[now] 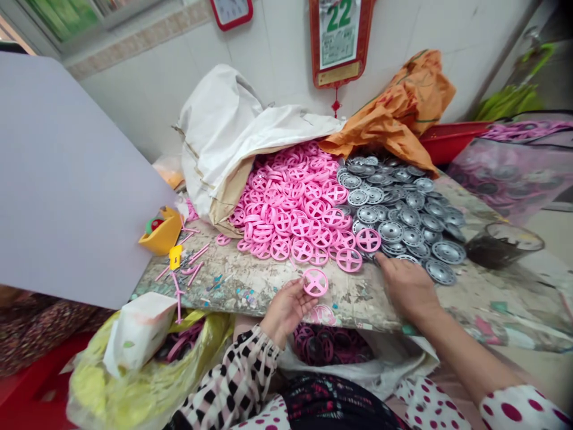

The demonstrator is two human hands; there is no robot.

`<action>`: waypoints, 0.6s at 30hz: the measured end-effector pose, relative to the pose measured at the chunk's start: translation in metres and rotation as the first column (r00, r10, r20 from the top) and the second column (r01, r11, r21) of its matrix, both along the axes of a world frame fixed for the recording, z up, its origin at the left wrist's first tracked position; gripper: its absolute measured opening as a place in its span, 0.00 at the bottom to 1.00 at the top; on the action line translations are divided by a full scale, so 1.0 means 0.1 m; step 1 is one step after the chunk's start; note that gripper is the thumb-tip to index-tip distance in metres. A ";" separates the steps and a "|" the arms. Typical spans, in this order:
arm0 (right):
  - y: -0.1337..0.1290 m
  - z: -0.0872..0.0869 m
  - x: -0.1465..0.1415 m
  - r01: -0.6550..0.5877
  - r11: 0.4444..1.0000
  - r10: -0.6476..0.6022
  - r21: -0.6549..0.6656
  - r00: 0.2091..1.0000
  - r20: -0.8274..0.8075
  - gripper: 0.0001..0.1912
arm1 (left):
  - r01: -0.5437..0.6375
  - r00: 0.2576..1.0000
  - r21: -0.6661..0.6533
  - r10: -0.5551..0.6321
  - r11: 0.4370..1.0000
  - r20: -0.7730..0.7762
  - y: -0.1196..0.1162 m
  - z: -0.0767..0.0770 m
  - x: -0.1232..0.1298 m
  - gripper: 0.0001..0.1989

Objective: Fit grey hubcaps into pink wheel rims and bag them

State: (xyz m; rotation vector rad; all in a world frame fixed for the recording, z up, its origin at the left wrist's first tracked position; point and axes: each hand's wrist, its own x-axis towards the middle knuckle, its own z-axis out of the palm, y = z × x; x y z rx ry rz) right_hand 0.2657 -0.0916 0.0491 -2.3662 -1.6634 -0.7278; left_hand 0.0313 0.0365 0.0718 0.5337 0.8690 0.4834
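Observation:
My left hand [290, 304] pinches a pink wheel-shaped ring with a cross of spokes [316, 282] at the table's front edge. Behind it spreads a heap of the same pink rings [290, 197], spilling from a white sack [224, 119]. To its right lies a heap of round grey discs [412, 218]. My right hand [409, 286] is at the near left edge of the grey heap, its fingers closed on a grey disc [369, 257] that is mostly hidden. A pink ring [368, 240] rests just beyond those fingertips.
Pink sticks [196, 272] and a yellow holder [163, 230] lie at left. A dark translucent cup [504, 245] stands at right. Below the worn table edge hang a yellow bag [94, 382] and a white bag [394, 364] with pink-and-grey pieces. An orange sack [403, 101] lies behind.

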 end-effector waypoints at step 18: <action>0.29 0.21 -1.08 -0.136 0.917 0.361 0.376 0.684 -0.634 0.18 | 0.055 0.995 0.141 -0.066 0.988 0.072 -0.26 0.12 0.07 0.18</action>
